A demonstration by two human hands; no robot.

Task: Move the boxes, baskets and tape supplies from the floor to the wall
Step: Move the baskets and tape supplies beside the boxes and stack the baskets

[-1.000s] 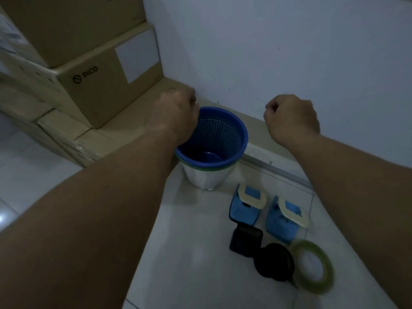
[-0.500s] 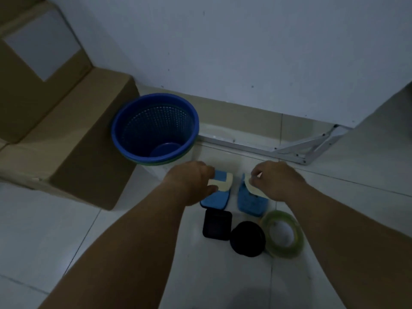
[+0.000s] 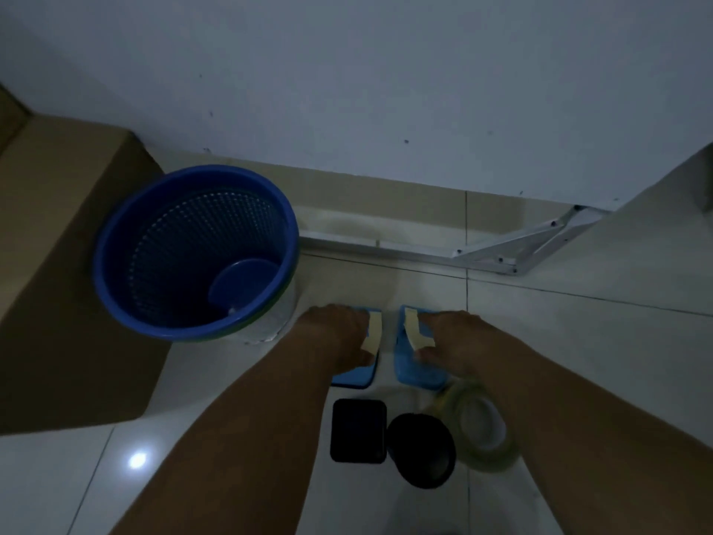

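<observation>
Two blue tape dispensers with cream tape lie side by side on the floor tiles. My left hand (image 3: 337, 334) grips the left dispenser (image 3: 357, 378), and my right hand (image 3: 453, 339) grips the right dispenser (image 3: 411, 370). Just left of them stands a stack of baskets (image 3: 193, 252), blue on top, close to the wall. Nearer to me lie a black square box (image 3: 359, 430), a black round roll (image 3: 420, 449) and a pale green tape roll (image 3: 482, 430).
A cardboard box (image 3: 65, 264) sits against the wall on the left, touching the baskets. A white metal bracket (image 3: 513, 249) runs along the skirting at the right. White floor tiles (image 3: 578, 341) extend to the right.
Both hands dropped from above the basket down to the two blue dispensers and took hold of them. The camera tilted downward and moved closer.
</observation>
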